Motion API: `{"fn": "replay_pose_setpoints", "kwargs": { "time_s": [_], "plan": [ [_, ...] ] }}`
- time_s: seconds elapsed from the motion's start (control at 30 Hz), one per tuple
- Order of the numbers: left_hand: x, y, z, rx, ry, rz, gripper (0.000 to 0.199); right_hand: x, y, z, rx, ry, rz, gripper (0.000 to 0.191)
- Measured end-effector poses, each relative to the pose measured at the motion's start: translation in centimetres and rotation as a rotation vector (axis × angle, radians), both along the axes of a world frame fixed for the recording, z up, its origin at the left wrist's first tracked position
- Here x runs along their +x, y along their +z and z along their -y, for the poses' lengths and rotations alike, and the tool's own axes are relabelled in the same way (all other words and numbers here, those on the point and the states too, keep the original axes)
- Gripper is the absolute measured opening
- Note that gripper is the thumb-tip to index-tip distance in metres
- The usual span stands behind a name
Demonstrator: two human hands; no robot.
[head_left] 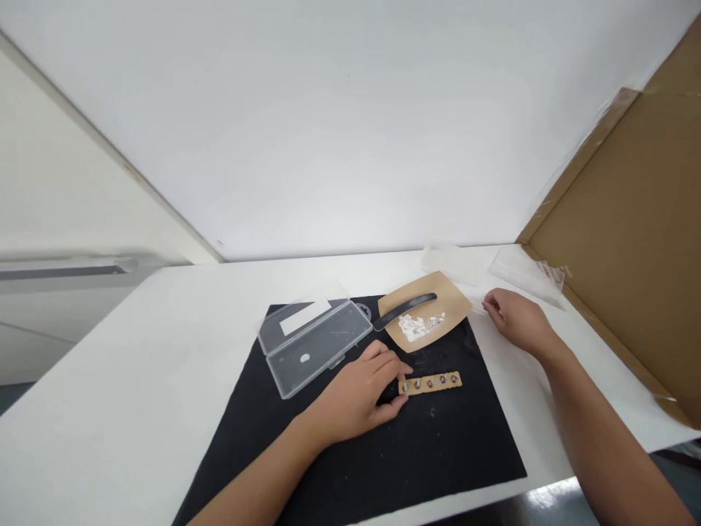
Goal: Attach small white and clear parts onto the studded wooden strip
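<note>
On the black mat [427, 453], a narrow tan strip [424, 386] carries a row of several small shiny round pieces. My left hand [358, 394] holds the strip's left end between thumb and fingers. Off the mat's right edge, my right hand [518, 319] has its fingertips pinched together beside thin clear plastic; whatever is between them is too small to make out. Behind the strip lies a tan sheet [452, 299] bearing a pile of small white pieces [419, 326] and a dark curved file [405, 310].
An open clear plastic case [323, 347] with a white label lies on the mat's back left. Clear plastic packaging [526, 272] rests at the back right, near a large cardboard panel [629, 219]. The white wall [350, 131] rises behind the table [109, 380].
</note>
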State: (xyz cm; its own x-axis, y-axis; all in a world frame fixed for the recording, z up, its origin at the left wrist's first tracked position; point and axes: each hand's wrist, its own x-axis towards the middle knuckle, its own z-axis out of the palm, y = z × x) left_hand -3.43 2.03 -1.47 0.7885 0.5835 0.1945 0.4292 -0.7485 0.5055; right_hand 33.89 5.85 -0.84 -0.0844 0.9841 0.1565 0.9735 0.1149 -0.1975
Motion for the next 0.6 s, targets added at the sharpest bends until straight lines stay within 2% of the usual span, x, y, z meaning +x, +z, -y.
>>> {"fn": "replay_pose_setpoints", "kwargs": {
  "time_s": [0.13,0.23,0.4,0.6],
  "plan": [
    [0.1,0.1,-0.1,0.009,0.001,0.002,0.029,0.1,-0.2,-0.1,0.044,-0.003,-0.312,0.023],
    [0.0,0.1,-0.1,0.02,0.003,0.006,0.03,-0.5,-0.6,0.0,0.079,-0.012,-0.441,0.023],
    [0.0,0.0,0.0,0.031,-0.005,0.002,0.03,-2.1,-0.6,0.4,0.087,0.056,-0.58,0.036],
    [0.0,0.0,0.1,0.059,0.007,0.004,0.028,-3.6,-0.3,0.8,0.151,0.074,-0.652,0.032]
  ]
}}
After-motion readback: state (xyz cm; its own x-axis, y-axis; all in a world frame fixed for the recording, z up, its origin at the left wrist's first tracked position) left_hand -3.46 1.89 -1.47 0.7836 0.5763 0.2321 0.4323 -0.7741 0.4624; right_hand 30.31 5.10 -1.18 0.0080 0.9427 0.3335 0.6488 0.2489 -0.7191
